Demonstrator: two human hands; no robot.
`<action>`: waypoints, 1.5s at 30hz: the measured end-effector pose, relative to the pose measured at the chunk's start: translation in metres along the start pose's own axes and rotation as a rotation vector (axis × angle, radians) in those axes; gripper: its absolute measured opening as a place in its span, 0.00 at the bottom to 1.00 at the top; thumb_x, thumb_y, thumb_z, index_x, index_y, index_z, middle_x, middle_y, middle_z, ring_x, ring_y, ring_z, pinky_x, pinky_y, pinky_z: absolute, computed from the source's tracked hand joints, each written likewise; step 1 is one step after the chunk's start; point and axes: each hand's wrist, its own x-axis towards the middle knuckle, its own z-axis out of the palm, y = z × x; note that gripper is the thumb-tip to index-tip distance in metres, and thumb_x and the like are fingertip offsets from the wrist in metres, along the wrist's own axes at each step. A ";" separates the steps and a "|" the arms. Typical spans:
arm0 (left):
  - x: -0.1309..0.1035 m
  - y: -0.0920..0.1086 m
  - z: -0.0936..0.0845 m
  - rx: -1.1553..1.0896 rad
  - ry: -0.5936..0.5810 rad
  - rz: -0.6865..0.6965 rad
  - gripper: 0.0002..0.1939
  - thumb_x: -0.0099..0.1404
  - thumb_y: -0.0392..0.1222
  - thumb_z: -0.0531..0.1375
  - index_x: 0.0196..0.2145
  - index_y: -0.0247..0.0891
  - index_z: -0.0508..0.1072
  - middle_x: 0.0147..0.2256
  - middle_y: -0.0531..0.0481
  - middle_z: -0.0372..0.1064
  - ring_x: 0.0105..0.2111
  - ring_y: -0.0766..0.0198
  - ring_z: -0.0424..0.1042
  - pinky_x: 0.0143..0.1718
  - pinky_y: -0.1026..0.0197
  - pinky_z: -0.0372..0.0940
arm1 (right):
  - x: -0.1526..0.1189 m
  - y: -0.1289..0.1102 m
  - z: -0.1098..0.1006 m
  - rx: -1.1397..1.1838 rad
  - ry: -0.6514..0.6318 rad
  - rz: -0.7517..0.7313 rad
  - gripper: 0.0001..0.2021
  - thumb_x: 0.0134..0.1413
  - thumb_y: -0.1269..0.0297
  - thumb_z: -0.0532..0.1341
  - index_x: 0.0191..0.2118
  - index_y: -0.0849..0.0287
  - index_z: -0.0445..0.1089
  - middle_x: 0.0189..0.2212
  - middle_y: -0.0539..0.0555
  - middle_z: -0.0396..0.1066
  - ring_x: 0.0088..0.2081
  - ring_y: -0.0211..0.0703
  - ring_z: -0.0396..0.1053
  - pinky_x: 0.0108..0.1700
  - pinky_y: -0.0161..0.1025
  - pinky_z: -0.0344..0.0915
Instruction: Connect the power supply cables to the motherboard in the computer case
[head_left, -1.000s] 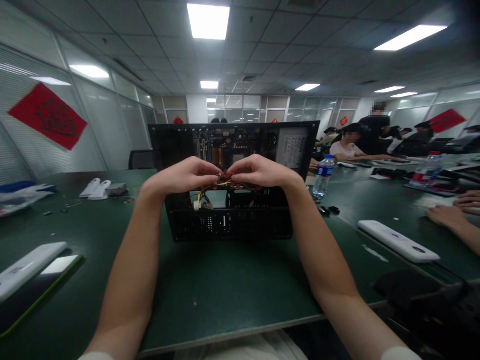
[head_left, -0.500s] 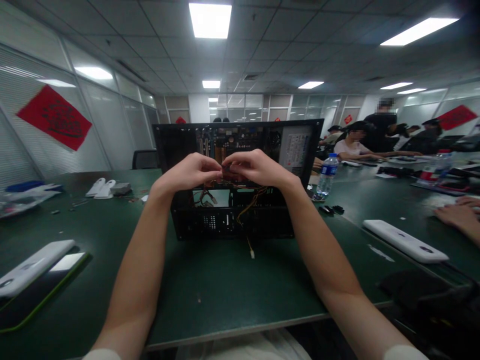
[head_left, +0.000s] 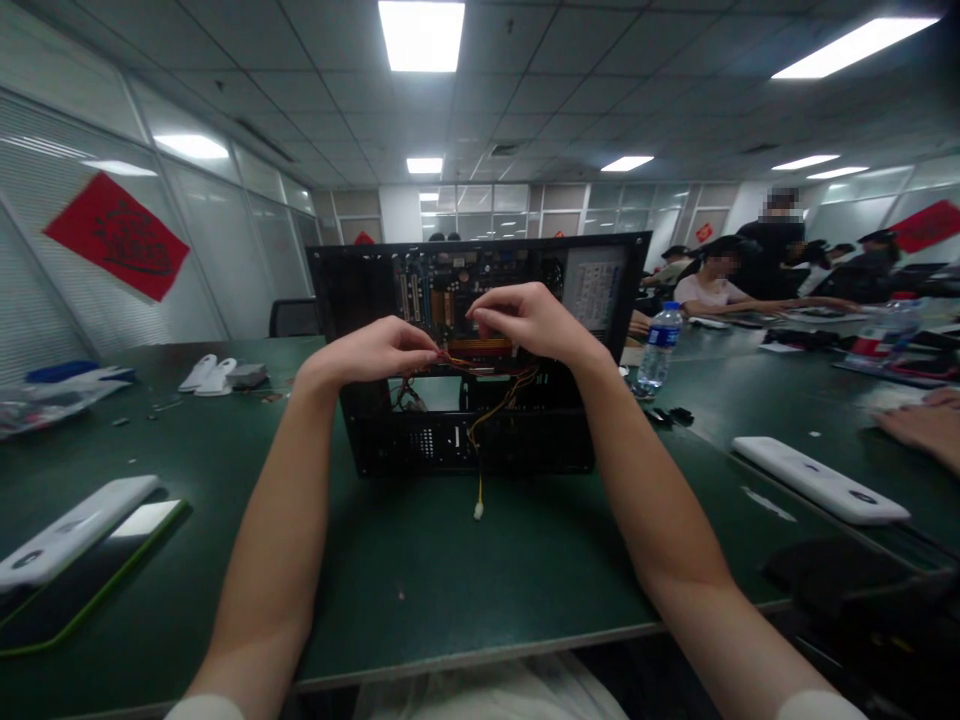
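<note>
Green table (head_left: 480,590), left hand (head_left: 375,350) pinching wires (head_left: 456,359), right hand (head_left: 531,320) curled, grip unclear, illegible label (head_left: 595,287)

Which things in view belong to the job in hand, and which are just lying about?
In the job:
- open black computer case
- red wires, pinched in the left hand
- yellow wires with hanging white plug

Apparently lying about:
- blue-capped bottle
- green-edged dark slab
- white oblong device on the right

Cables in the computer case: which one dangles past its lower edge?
The yellow cable, ending in a white plug; the red wires instead run to the left hand.
</note>
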 end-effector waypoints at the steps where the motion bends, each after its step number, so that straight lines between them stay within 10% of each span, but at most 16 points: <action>1: -0.001 0.001 -0.001 -0.004 0.008 0.001 0.22 0.67 0.56 0.62 0.45 0.35 0.84 0.34 0.46 0.80 0.32 0.60 0.74 0.32 0.62 0.67 | -0.001 -0.001 -0.003 0.022 -0.024 -0.001 0.15 0.65 0.55 0.63 0.43 0.61 0.82 0.35 0.56 0.80 0.37 0.44 0.75 0.41 0.40 0.69; 10: -0.003 0.019 0.005 0.006 0.086 0.028 0.21 0.67 0.55 0.63 0.43 0.34 0.84 0.32 0.46 0.79 0.31 0.61 0.74 0.31 0.63 0.66 | -0.001 -0.027 0.014 -0.074 -0.194 -0.065 0.10 0.60 0.62 0.68 0.42 0.62 0.82 0.33 0.55 0.80 0.34 0.41 0.73 0.37 0.37 0.64; 31: 0.003 0.021 0.014 -0.037 0.256 0.038 0.20 0.67 0.53 0.63 0.42 0.32 0.83 0.35 0.44 0.80 0.32 0.60 0.75 0.31 0.62 0.66 | 0.005 -0.013 0.009 -0.079 -0.117 -0.009 0.09 0.61 0.67 0.64 0.41 0.60 0.84 0.36 0.56 0.81 0.36 0.44 0.75 0.40 0.38 0.67; 45: 0.005 0.003 0.018 0.043 0.382 0.109 0.16 0.67 0.49 0.63 0.40 0.33 0.83 0.34 0.43 0.81 0.32 0.58 0.77 0.33 0.60 0.67 | 0.011 -0.008 0.042 -0.076 0.079 0.082 0.09 0.61 0.70 0.64 0.37 0.62 0.83 0.35 0.57 0.82 0.36 0.44 0.76 0.40 0.38 0.68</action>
